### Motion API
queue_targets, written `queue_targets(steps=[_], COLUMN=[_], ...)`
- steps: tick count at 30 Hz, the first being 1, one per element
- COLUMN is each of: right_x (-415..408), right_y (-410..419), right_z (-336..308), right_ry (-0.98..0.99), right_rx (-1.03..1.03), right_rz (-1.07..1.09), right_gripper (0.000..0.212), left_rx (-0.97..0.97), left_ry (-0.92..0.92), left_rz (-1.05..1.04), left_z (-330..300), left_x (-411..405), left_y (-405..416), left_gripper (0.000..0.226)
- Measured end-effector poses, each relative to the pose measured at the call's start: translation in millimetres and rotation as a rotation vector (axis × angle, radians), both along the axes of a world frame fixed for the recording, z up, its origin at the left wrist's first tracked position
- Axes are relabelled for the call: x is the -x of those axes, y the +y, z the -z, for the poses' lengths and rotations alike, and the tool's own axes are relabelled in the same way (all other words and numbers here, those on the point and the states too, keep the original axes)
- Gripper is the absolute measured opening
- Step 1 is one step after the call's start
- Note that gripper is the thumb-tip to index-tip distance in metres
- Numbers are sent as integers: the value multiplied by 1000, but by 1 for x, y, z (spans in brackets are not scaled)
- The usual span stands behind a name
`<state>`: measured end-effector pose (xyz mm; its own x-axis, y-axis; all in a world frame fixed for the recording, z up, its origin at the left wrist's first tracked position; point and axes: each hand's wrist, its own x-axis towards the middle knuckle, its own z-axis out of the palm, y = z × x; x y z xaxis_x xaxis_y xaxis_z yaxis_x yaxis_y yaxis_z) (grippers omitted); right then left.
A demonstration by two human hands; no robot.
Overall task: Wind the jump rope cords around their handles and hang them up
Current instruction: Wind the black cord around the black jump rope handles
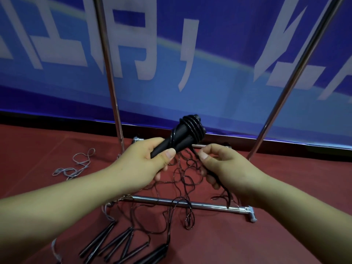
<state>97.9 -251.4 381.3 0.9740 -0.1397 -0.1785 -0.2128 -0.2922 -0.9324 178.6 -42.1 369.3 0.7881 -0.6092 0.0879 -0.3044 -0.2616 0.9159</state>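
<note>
Nearest the lens, both bare forearms reached in from the bottom corners toward the middle of my view. My left hand point(150, 161) was closed around the lower ends of a pair of black jump rope handles point(177, 143), thumb pressed along the front, the pair held side by side and tilted up and to the right. Several turns of black cord point(192, 126) were wrapped tightly around the upper ends of those handles, close together. From the coils a loose length of the same cord ran down to my right hand point(224, 166), which pinched it between thumb and forefinger and let the rest pass through the curled fingers and hang toward the floor.

Below the hands a tangle of thin dark cords point(181, 187) lay spread on the red floor point(285, 235), crossing over the chrome base bar point(209, 205) of a metal rack. Two chrome uprights point(112, 88) rose from that base, one left of the hands and one slanting away to the right. More black handles point(116, 242) lay on the floor near the bottom edge, left of centre. A pale grey rope point(76, 166) sat loosely looped on the floor further left, apart from the dark tangle. Behind the rack stood a blue banner point(219, 82) with large white characters.
</note>
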Motion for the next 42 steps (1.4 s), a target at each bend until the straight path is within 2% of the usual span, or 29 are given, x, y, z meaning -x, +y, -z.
queue_targets(steps=[4,7,15,22,29,33,35,39,42], right_x=[2,2,0,0,0,-2,-2,-1,1], right_y=[6,5,4,4,0,-5,-7,-8,-8], right_z=[-4,-4,-6,-12,-12,-11,-11,-12,-12], right_ry=[6,8,117,131,161,105,80,-6,-104], right_rx=[14,130,330,511,546,313,275,342,508], right_rz=[-46,-57,-25,-34,-23,20,41,59,26], right_gripper=[9,7,23,17,18,18,18,20,19], left_rx=[-19,-47,-211,-314,-470,-558,-614,-685,-703], left_ry=[26,38,-8,9,-116,-174,-199,-201,-191], left_rz=[-62,-124,-195,-254,-201,-181,-145,-46,92], left_z=[2,5,12,14,13,12,11,8,6], left_x=[-2,-3,-13,-21,-19,-16,-12,-3,2], left_y=[0,-1,1,2,0,1,0,-6,-9], left_gripper=[19,17,13,15,12,13,16,17,15])
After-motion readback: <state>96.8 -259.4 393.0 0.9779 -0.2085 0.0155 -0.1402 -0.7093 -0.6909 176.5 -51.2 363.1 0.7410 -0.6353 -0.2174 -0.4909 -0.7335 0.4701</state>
